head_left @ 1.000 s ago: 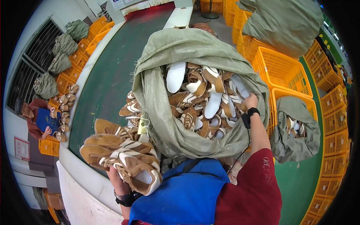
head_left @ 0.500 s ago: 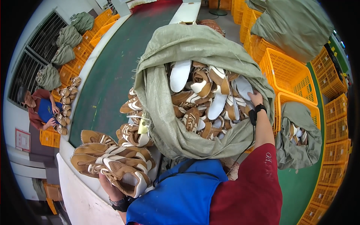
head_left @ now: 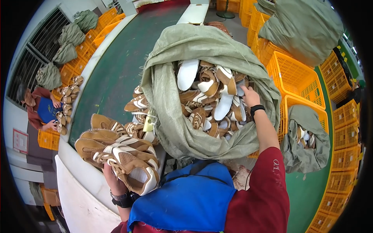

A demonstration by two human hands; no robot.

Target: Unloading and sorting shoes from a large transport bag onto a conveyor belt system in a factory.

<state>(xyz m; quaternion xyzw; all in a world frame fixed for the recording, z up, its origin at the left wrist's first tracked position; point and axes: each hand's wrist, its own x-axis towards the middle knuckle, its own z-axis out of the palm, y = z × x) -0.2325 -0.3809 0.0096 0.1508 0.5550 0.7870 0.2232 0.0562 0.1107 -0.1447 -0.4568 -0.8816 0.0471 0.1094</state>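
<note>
My left hand (head_left: 113,179) is closed on a brown-and-cream laced shoe upper (head_left: 134,161), at the front of a cluster of similar uppers by the white table edge. My right hand (head_left: 250,97) reaches into a large grey-green woven sack (head_left: 171,132) and grips a white-bottomed shoe upper (head_left: 241,88) near the sack's right side; its fingertips are partly hidden. More brown uppers (head_left: 208,83) lie jumbled inside the sack, some with flat white bottoms turned up. A pale yellow tag (head_left: 148,123) hangs at the sack's left side.
A green conveyor belt (head_left: 112,73) runs away behind the sack. Yellow crates (head_left: 297,79) stand at the right, beside a smaller sack (head_left: 303,151) with uppers inside. Across the belt at left, a co-worker (head_left: 44,108) handles a row of shoe uppers (head_left: 67,105).
My right hand has moved left and slightly up within the sack, with its grip turned. The view has shifted a little; my left hand still holds the same upper.
</note>
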